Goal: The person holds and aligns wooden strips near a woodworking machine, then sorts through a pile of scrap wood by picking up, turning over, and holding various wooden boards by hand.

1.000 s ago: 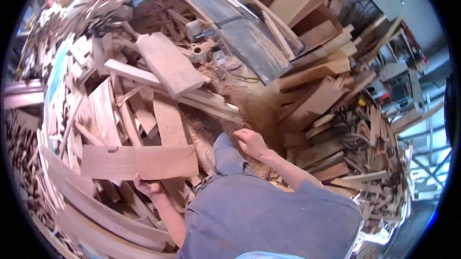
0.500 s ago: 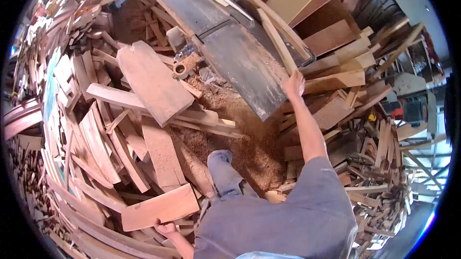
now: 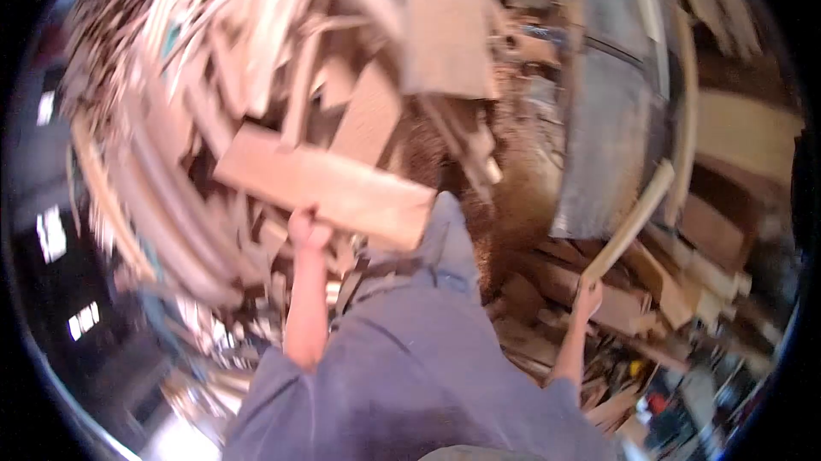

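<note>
My left hand (image 3: 310, 230) is closed on the near edge of a short wide wooden board (image 3: 325, 183), held up over the scrap wood to my left. At the right, my right hand (image 3: 587, 297) grips the near end of a narrow wooden strip (image 3: 631, 223). The strip slants up and away toward the edge of a long grey metal machine table (image 3: 603, 136). Whether the strip's far end touches the table, I cannot tell. Motion blur softens much of the view.
Loose boards and offcuts (image 3: 205, 110) pile up on the left. A large plank (image 3: 446, 25) lies at top centre. Sawdust (image 3: 522, 179) covers the floor beside the machine. More boards (image 3: 744, 136) are stacked beyond it on the right.
My view has swung left, so the machine now appears further right. The left hand has raised the board and brought it nearer my front. The right hand has drawn the strip back off the machine's edge.
</note>
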Available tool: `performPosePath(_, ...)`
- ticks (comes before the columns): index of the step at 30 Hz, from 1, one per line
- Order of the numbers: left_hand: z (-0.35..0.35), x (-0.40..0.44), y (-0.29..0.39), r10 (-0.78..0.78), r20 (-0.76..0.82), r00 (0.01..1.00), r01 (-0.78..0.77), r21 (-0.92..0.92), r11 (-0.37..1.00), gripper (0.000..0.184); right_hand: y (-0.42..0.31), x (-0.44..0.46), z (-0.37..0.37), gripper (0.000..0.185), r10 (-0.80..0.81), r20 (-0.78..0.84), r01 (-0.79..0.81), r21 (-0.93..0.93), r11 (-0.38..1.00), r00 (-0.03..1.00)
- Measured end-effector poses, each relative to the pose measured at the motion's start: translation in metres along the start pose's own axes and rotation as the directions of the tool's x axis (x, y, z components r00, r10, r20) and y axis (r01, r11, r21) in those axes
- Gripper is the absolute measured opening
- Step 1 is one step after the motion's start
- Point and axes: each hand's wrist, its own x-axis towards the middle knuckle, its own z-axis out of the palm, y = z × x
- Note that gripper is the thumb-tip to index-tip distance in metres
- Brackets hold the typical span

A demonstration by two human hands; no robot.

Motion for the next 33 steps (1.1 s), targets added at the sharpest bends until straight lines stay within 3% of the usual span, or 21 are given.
performPosePath(2,0.006,0.018,-0.005,-0.036,0.126,0.991,0.041,-0.039,0.998,0.043,0.013,-0.044,0.027,0.054,0.040,0.036,-0.044,0.143,0.989,0.999)
performPosePath(5,0.041,0.009,0.003,-0.058,0.237,0.970,0.075,-0.061,0.995,0.043,0.003,-0.077,0.063,0.049,-0.052,-0.076,0.055,0.050,0.997,0.996)
performPosePath(8,0.031,0.014,0.017,-0.075,0.319,0.945,0.094,-0.045,0.995,0.044,0.016,-0.047,0.098,0.046,-0.197,-0.321,0.163,-0.131,0.978,0.926)
performPosePath(9,0.022,0.013,0.028,-0.080,0.344,0.935,0.101,-0.044,0.994,0.044,-0.004,-0.053,0.088,0.045,-0.143,-0.225,0.119,-0.114,0.986,0.964)
performPosePath(10,0.013,0.009,0.039,-0.083,0.370,0.925,0.107,-0.045,0.993,0.043,-0.001,-0.043,0.088,0.046,-0.189,-0.226,0.160,-0.139,0.977,0.956)
performPosePath(12,0.006,-0.016,0.071,-0.080,0.431,0.899,0.097,-0.019,0.995,0.046,-0.018,-0.052,0.084,0.047,-0.217,-0.339,0.176,-0.147,0.973,0.915)
performPosePath(15,-0.039,-0.017,0.108,-0.079,0.536,0.841,0.136,-0.067,0.988,0.053,-0.081,-0.111,0.088,0.046,-0.341,-0.531,0.241,-0.250,0.938,0.775)
performPosePath(16,-0.057,-0.026,0.119,-0.052,0.529,0.847,0.122,-0.097,0.988,0.052,-0.085,-0.119,0.110,0.043,-0.413,-0.517,0.446,-0.067,0.893,0.750)
performPosePath(17,-0.066,-0.032,0.132,-0.020,0.529,0.848,0.098,-0.119,0.988,0.052,-0.119,-0.154,0.124,0.039,-0.363,-0.318,0.418,0.125,0.900,0.876)
performPosePath(18,-0.075,-0.036,0.147,0.009,0.527,0.850,0.078,-0.143,0.987,0.052,-0.160,-0.201,0.133,0.034,-0.483,-0.141,0.503,0.196,0.842,0.864)
performPosePath(19,-0.088,-0.032,0.155,0.011,0.554,0.832,0.101,-0.170,0.980,0.050,-0.184,-0.233,0.160,0.031,-0.395,0.046,0.298,0.578,0.760,0.918)
performPosePath(20,-0.095,-0.034,0.165,0.013,0.562,0.827,0.115,-0.190,0.975,0.048,-0.204,-0.257,0.185,0.033,-0.382,0.232,0.122,0.696,0.708,0.895)
performPosePath(21,-0.103,-0.039,0.174,0.013,0.570,0.822,0.131,-0.211,0.969,0.047,-0.230,-0.281,0.199,0.033,-0.470,0.386,0.068,0.711,0.699,0.794)
performPosePath(24,-0.131,-0.029,0.186,0.061,0.588,0.806,0.125,-0.271,0.955,0.047,-0.301,-0.350,0.225,0.031,-0.651,0.522,0.055,0.756,0.652,0.551)
performPosePath(25,-0.137,-0.024,0.188,0.087,0.592,0.801,0.110,-0.289,0.951,0.048,-0.320,-0.370,0.221,0.040,-0.696,0.595,0.047,0.746,0.665,0.403)
performPosePath(28,-0.139,-0.034,0.201,0.172,0.587,0.792,0.086,-0.385,0.919,0.043,-0.361,-0.395,0.235,0.053,-0.653,0.711,-0.228,0.702,0.675,0.259)
performPosePath(29,-0.143,-0.023,0.195,0.296,0.591,0.750,-0.020,-0.427,0.904,0.042,-0.366,-0.389,0.240,0.062,-0.709,0.690,-0.135,0.723,0.677,0.146)
performPosePath(30,-0.149,-0.004,0.183,0.411,0.585,0.699,-0.127,-0.465,0.876,0.041,-0.366,-0.382,0.245,0.063,-0.753,0.645,0.037,0.755,0.654,0.130)
performPosePath(31,-0.150,-0.003,0.181,0.433,0.570,0.698,-0.144,-0.481,0.865,0.040,-0.369,-0.384,0.247,0.064,-0.794,0.600,0.201,0.770,0.606,0.098)
performPosePath(32,-0.152,-0.002,0.179,0.454,0.555,0.697,-0.160,-0.497,0.853,0.039,-0.372,-0.382,0.244,0.063,-0.780,0.621,0.183,0.761,0.623,0.077)
performPosePath(33,-0.150,-0.017,0.188,0.382,0.543,0.748,-0.084,-0.494,0.866,0.038,-0.379,-0.392,0.236,0.062,-0.766,0.641,0.165,0.750,0.640,0.056)
